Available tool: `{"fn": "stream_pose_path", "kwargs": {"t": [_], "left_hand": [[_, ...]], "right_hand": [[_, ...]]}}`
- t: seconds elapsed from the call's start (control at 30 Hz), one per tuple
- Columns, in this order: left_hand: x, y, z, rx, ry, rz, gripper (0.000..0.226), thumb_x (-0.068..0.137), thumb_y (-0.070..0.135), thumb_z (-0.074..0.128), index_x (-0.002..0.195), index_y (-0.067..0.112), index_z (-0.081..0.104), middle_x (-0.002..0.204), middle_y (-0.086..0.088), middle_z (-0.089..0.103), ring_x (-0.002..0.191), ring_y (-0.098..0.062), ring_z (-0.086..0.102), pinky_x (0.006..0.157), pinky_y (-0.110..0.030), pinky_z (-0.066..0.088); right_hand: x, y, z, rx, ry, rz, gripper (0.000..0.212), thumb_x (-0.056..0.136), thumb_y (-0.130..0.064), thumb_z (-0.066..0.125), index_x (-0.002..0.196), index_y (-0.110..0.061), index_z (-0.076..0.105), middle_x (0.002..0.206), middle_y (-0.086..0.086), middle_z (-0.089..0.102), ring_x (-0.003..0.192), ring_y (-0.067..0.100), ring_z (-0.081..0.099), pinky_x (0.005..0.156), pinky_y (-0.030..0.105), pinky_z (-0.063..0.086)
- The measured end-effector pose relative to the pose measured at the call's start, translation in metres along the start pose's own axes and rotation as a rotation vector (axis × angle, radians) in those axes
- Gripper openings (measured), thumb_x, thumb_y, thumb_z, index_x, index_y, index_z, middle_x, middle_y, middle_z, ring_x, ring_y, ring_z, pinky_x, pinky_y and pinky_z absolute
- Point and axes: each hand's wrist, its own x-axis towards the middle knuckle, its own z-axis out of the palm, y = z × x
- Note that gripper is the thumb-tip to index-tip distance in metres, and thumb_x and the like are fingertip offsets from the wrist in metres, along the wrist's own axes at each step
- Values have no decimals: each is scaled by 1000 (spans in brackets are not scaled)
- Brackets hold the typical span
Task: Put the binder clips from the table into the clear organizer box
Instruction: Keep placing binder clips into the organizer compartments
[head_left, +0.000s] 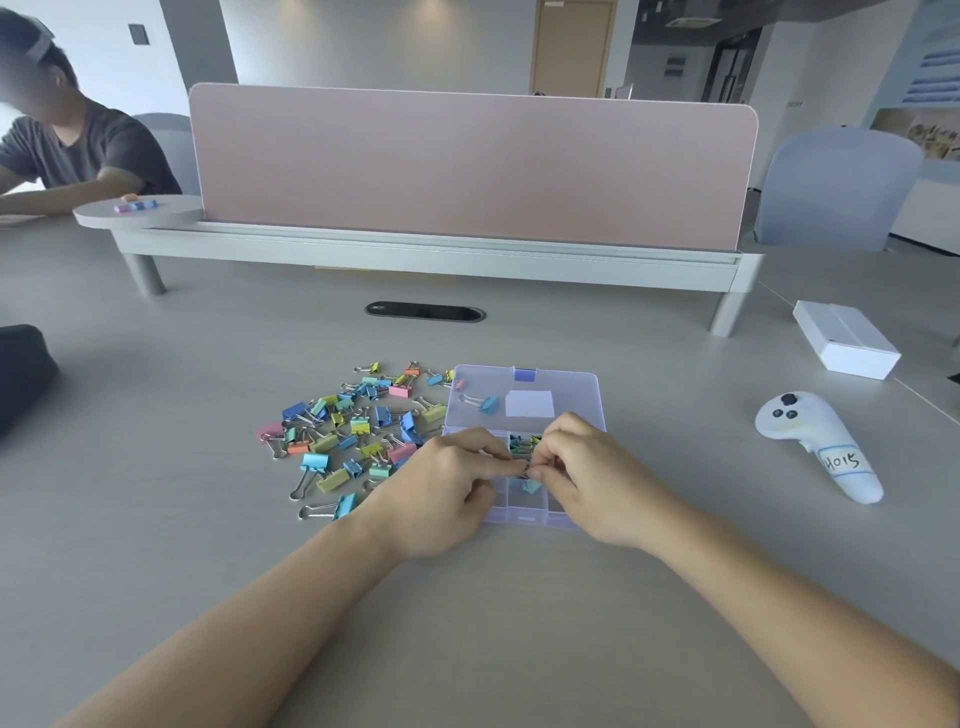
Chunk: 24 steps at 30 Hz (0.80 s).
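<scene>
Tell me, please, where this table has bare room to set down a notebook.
Bare grey tabletop lies between the clear plastic organizer box and the white handheld controller, and between the black pouch and the pile of coloured binder clips. Crowded: that pile, left of the box.

Pinched clip (528, 471): mostly hidden, col. unclear.

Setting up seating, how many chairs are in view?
2. The right chair stands past the pink divider's end; the left chair is behind the seated person. More may hide behind the divider.
</scene>
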Motion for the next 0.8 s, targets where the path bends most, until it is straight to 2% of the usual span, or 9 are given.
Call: {"fn": "stream_pose_path", "kwargs": {"t": [0.1, 0.2, 0.33, 0.43, 0.57, 0.67, 0.8], "left_hand": [[0, 0, 0, -6, 9, 16, 52, 74, -2, 45, 114, 20, 71, 98, 4, 62, 84, 7, 46, 76, 4, 28], [0, -1, -1, -7, 17, 32, 52, 74, -3, 47, 113, 19, 71, 98, 4, 64, 84, 8, 46, 75, 3, 29], [-1, -2, 0, 1, 14, 33, 51, 76, -4, 48, 116, 19, 70, 101, 2, 65, 90, -1, 54, 79, 0, 33], [-1, -5, 0, 24, -15, 49, 53, 76, -3, 47, 119, 20, 68, 103, 0, 64, 91, -5, 55, 81, -5, 37], [-1, -5, -1, 87, -52, 84, 54, 79, 5, 38, 122, 24, 66, 107, 1, 59, 88, -13, 59, 78, -26, 50], [-1, -4, -2, 129, -81, 98, 55, 80, 12, 31, 121, 23, 65, 110, 1, 57, 85, -16, 60, 72, -29, 52], [-2, -3, -2, 145, -80, 98, 54, 80, 6, 36, 122, 24, 65, 112, 3, 56, 86, -15, 60, 71, -29, 51]], "right_hand": [[0, -4, -4, -80, -55, -2, 12, 100, -25, 46, 89, -24, 52, 104, -9, 41, 83, 17, 50, 72, 27, 39], [3, -9, -5, -213, -94, 0, 12, 100, -21, 44, 103, -18, 55, 113, -2, 43, 91, 23, 53, 78, 32, 43], [7, -11, -6, -312, -138, 1, 12, 98, -12, 45, 106, -19, 50, 114, -2, 40, 82, 19, 47, 70, 27, 35], [8, -11, -14, -279, -178, 3, 10, 100, -15, 41, 97, -24, 45, 108, -5, 36, 81, 20, 50, 70, 29, 39], [9, -10, -18, -269, -211, -25, 14, 102, -25, 38, 103, -20, 51, 109, -7, 38, 88, 22, 55, 81, 38, 47], [8, -8, -18, -213, -166, -48, 14, 101, -25, 41, 101, -22, 54, 106, -10, 41, 90, 18, 54, 82, 34, 46], [1, 3, -11, -98, -50, -125, 12, 97, -23, 49, 98, -26, 61, 99, -16, 46, 85, 8, 52, 78, 27, 45]]}}
